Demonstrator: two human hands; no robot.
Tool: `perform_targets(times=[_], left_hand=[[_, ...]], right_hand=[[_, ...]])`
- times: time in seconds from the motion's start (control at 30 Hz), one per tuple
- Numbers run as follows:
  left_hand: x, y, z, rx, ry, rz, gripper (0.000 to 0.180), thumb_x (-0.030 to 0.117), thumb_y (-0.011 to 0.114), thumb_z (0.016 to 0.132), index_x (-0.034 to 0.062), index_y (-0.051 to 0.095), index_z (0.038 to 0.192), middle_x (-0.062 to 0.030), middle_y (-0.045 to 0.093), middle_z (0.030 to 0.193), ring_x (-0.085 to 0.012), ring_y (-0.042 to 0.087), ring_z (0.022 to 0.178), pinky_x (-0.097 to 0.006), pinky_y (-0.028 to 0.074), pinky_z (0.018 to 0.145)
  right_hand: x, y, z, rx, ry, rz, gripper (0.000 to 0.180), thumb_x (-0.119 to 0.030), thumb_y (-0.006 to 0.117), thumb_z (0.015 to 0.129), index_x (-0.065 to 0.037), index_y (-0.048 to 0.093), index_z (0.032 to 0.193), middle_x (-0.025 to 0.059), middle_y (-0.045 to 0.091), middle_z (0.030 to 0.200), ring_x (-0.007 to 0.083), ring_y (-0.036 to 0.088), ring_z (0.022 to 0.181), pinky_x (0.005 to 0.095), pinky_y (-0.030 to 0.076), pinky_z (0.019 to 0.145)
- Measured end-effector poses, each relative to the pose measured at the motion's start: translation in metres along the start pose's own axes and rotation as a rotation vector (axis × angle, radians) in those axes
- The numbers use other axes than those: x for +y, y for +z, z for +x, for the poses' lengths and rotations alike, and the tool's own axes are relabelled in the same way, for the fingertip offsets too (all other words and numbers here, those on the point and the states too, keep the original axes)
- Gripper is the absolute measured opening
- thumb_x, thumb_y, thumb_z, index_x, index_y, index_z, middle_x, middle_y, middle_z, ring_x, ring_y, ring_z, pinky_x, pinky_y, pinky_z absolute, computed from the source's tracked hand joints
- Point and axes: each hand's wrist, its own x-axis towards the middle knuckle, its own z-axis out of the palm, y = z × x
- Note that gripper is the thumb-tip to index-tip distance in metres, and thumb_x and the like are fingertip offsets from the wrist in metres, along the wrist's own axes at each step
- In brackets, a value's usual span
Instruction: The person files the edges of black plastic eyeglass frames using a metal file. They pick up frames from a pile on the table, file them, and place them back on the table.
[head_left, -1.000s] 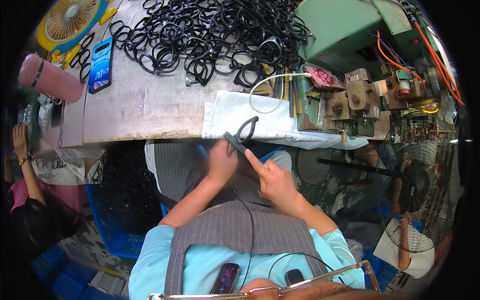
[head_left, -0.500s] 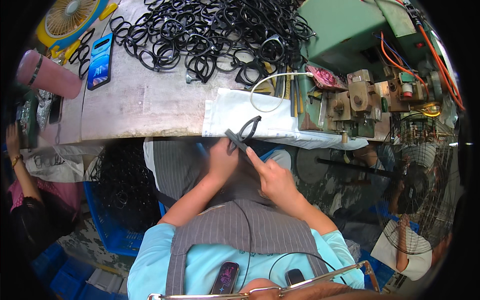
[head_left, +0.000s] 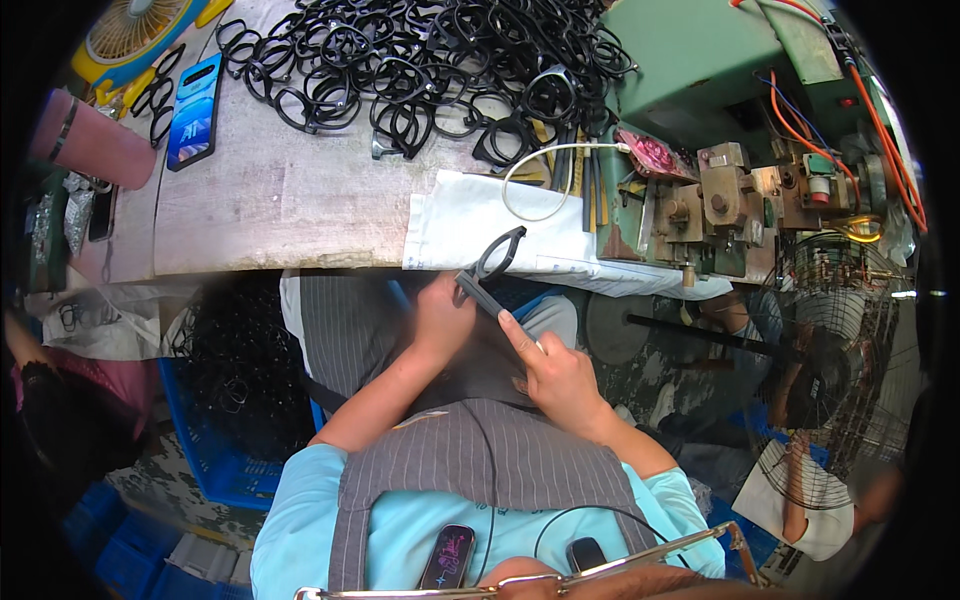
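My left hand [head_left: 443, 312] grips a black eyeglass frame [head_left: 517, 236] just off the table's front edge. One rim of it stands up past my fingers, while the rest is hidden in my grasp. A narrow grey flat file [head_left: 484, 295] lies across the frame's lower part. Its near end runs into my right hand [head_left: 562, 372], which is closed on it with the index finger stretched along the tool. Behind the frame, a white cloth or bag [head_left: 455, 225] covers the table edge.
Many black eyeglass frames [head_left: 405, 85] are heaped at the back. A green machine [head_left: 690, 50] stands right, near a caged fan [head_left: 830, 370]. A phone [head_left: 195, 112] and pink cup [head_left: 105, 145] sit left. Below is a blue crate [head_left: 190, 440] of dark parts; a person [head_left: 85, 410] sits beyond it.
My right hand has drawn slightly back and right, the file sliding toward me across the frame. My left hand stays nearly in place. The person at left has moved their raised hand mostly out of sight.
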Motion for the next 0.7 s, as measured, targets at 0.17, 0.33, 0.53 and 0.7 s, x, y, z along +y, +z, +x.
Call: perform_targets(times=[0.17, 0.33, 0.53, 0.7], left_hand=[[-0.002, 0.003, -0.002, -0.006, -0.082, -0.007, 0.007, 0.001, 0.058, 0.08, -0.0024, 0.058, 0.085, -0.0235, 0.058, 0.074, -0.037, 0.061, 0.068, -0.039, 0.046, 0.06], [-0.006, 0.003, 0.001, 0.004, 0.009, 0.03, 0.008, 0.001, 0.061, 0.081, -0.0033, 0.059, 0.087, -0.0157, 0.058, 0.073, -0.0223, 0.056, 0.063, -0.032, 0.044, 0.06], [-0.007, 0.004, -0.002, -0.042, -0.086, 0.01, 0.01, 0.002, 0.061, 0.079, -0.0029, 0.061, 0.087, -0.0228, 0.061, 0.078, -0.0345, 0.063, 0.071, -0.037, 0.048, 0.062], [-0.006, 0.004, 0.001, 0.017, 0.014, -0.018, 0.008, 0.004, 0.062, 0.081, -0.0022, 0.06, 0.085, -0.022, 0.06, 0.076, -0.0342, 0.061, 0.067, -0.036, 0.047, 0.061]], right_hand=[[0.006, 0.011, 0.013, 0.049, -0.011, -0.066, 0.076, 0.002, 0.056, 0.074, -0.027, 0.042, 0.142, 0.0116, 0.047, 0.07, 0.0301, 0.053, 0.048, 0.0404, 0.047, 0.047], [0.003, 0.006, 0.0, 0.024, -0.004, -0.025, 0.076, 0.002, 0.056, 0.074, -0.027, 0.041, 0.143, 0.0109, 0.046, 0.069, 0.0297, 0.053, 0.049, 0.04, 0.046, 0.046], [0.002, 0.009, 0.007, 0.025, 0.021, -0.028, 0.074, 0.001, 0.055, 0.076, -0.026, 0.04, 0.143, 0.0115, 0.045, 0.069, 0.0309, 0.053, 0.051, 0.0407, 0.046, 0.048], [0.001, 0.006, 0.004, -0.024, 0.043, -0.003, 0.073, 0.001, 0.054, 0.077, -0.028, 0.04, 0.143, 0.0113, 0.045, 0.068, 0.031, 0.053, 0.052, 0.0411, 0.047, 0.049]])
